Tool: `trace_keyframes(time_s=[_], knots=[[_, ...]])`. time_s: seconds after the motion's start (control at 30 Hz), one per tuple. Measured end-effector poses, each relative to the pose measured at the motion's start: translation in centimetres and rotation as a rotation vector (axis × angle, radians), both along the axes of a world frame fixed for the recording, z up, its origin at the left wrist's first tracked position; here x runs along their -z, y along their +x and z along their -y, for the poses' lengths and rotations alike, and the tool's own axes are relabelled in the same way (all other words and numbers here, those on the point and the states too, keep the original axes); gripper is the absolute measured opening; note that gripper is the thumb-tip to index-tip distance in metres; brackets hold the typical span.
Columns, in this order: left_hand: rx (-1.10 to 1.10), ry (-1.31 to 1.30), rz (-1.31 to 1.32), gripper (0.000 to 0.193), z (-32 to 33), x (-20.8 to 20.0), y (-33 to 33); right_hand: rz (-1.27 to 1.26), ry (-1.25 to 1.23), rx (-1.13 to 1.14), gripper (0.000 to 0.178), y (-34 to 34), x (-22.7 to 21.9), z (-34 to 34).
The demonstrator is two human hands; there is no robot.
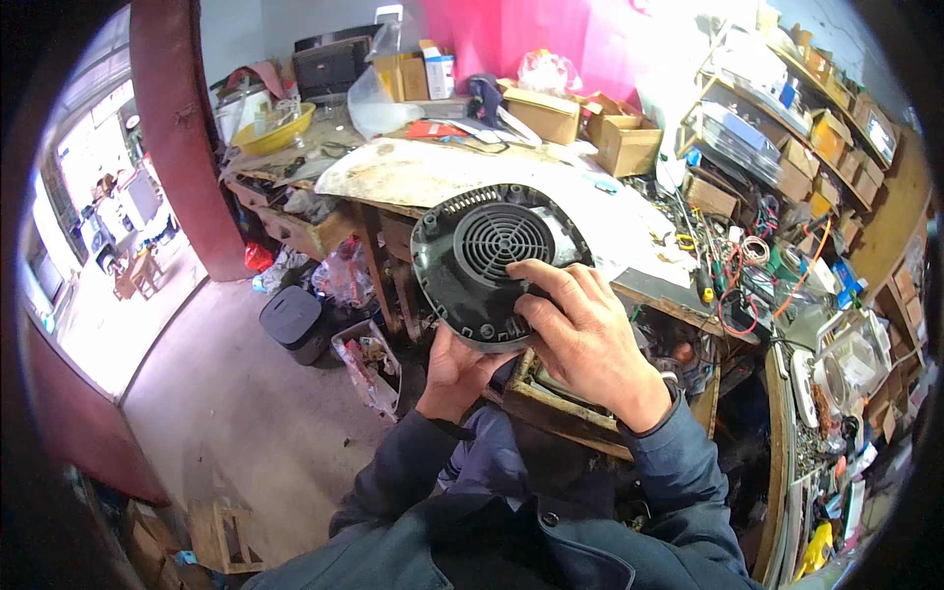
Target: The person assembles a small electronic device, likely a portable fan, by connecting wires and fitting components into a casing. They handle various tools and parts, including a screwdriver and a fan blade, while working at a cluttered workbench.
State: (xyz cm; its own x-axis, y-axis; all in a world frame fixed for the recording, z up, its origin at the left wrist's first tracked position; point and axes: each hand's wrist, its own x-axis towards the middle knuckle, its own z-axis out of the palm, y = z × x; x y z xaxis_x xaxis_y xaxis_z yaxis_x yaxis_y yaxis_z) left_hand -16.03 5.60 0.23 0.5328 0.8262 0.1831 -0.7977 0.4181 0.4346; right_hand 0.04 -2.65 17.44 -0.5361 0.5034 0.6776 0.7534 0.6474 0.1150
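Observation:
A black plastic base cover (pixel 457 270), rounded and fitted with a circular vent grille (pixel 503 242), is held up tilted in front of me, just off the workbench's near edge. My left hand (pixel 457 372) grips its lower edge from beneath, with most of the fingers hidden behind it. Over the cover's right side lies my right hand (pixel 590 334), its fingers bent and the index fingertip touching the grille's lower rim. The right thumb is out of sight. Small posts and clips line the cover's rim.
The workbench (pixel 393 172) carries cardboard boxes (pixel 546 113), a yellow basin (pixel 270 133) and, at right, tangled wires (pixel 747 256) and a screwdriver (pixel 704 283). Beneath stands an open drawer (pixel 570 418). A dark bin (pixel 295 320) sits on the floor at left. Loaded shelves (pixel 787 108) line the right.

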Motion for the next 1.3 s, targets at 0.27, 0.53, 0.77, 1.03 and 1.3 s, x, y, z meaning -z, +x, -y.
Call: trace_keyframes(time_s=[0.27,0.53,0.77,1.03,1.3], knots=[[-0.083,0.073,0.023,0.071,-4.4,-2.2,0.5,-0.047,0.08,0.129,0.042,0.0,-0.7,-3.5],[-0.204,-0.026,-0.035,0.069,-13.9,-4.6,2.1,-0.222,0.025,0.131,0.034,1.8,-3.4,-10.5],[-0.238,-0.114,-0.149,0.069,-20.2,-5.0,3.5,-0.376,0.014,0.143,0.032,5.4,-1.7,-19.5],[-0.398,0.019,-0.702,0.063,-21.8,-6.4,1.5,-0.3,-0.063,0.241,0.041,4.3,-2.8,-22.9],[-1.046,0.675,-1.323,0.082,-22.0,-8.2,-0.8,-0.245,-0.079,0.338,0.058,2.7,-3.4,-25.2]])
